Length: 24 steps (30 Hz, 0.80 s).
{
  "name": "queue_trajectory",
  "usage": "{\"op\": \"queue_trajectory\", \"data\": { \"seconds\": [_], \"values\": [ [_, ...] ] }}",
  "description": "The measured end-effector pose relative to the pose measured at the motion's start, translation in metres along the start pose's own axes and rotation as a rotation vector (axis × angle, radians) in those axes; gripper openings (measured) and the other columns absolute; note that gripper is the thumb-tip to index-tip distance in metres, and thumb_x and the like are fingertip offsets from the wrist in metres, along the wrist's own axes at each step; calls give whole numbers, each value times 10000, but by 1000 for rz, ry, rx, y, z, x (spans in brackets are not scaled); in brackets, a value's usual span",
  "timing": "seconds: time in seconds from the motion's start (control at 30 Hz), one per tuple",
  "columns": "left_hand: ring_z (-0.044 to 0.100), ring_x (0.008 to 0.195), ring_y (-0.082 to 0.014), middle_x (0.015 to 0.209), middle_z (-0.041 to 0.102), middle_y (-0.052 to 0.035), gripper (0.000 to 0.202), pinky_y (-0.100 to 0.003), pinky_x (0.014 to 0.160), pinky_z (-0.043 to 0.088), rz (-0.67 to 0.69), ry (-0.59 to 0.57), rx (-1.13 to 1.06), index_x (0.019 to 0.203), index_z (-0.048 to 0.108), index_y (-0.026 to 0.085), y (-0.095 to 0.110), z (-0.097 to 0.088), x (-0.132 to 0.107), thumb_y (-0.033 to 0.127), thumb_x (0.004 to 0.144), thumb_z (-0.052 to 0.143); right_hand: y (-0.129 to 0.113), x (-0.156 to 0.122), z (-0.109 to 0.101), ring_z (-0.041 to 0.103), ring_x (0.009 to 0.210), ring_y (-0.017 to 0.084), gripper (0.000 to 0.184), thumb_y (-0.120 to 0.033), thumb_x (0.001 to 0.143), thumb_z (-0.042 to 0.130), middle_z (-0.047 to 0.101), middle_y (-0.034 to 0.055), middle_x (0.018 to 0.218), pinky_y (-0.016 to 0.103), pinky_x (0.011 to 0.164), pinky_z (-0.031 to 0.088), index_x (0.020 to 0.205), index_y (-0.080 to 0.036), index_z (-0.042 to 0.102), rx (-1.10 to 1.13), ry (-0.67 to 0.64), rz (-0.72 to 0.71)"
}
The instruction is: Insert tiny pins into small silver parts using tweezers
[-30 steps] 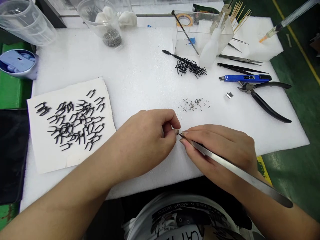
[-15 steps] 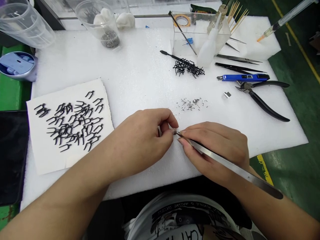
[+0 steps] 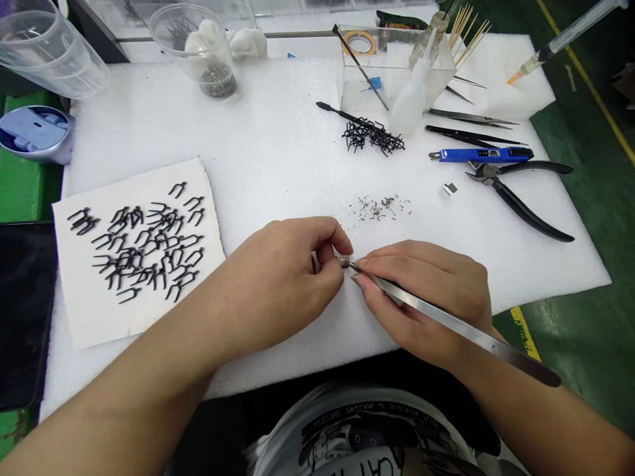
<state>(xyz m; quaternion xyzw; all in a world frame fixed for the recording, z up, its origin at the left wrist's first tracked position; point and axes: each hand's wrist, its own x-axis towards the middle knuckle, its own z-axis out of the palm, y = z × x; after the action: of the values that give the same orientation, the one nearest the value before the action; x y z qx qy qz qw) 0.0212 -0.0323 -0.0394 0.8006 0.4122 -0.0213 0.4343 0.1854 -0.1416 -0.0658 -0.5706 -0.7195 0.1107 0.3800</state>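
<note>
My left hand (image 3: 292,281) is closed, thumb and forefinger pinching a tiny piece (image 3: 344,262) too small and too hidden to name. From the right, my right hand (image 3: 429,291) grips metal tweezers (image 3: 466,330), whose tips meet that piece. Their long shank slants back over my right wrist. Just beyond the fingers lies a scatter of tiny dark parts (image 3: 381,207) on the white foam sheet (image 3: 278,165). Left of my left forearm, many small black forked pieces (image 3: 159,248) lie on a white card (image 3: 94,324).
Farther back sit a pile of black bent pieces (image 3: 372,135), a white squeeze bottle (image 3: 409,99) and a clear box (image 3: 362,99). Cutting pliers (image 3: 526,201), a blue cutter (image 3: 483,155) and more tweezers (image 3: 471,118) lie at right. A plastic cup (image 3: 193,39) stands at back left.
Both hands stay almost in place. The tweezers' rear end has risen very slightly, and the view has shifted a little.
</note>
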Motion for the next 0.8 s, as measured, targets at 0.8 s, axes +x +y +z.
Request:
{"op": "queue_trajectory", "data": {
  "seconds": [0.8],
  "values": [
    [504, 555, -80, 701, 633, 64, 178, -211, 480, 390, -3, 23, 17, 895, 691, 278, 2, 1, 1, 345, 881, 528, 1, 2, 1, 656, 852, 113, 117, -87, 801, 704, 716, 34, 948, 266, 788, 579, 900, -133, 665, -47, 17, -26]
  ]
}}
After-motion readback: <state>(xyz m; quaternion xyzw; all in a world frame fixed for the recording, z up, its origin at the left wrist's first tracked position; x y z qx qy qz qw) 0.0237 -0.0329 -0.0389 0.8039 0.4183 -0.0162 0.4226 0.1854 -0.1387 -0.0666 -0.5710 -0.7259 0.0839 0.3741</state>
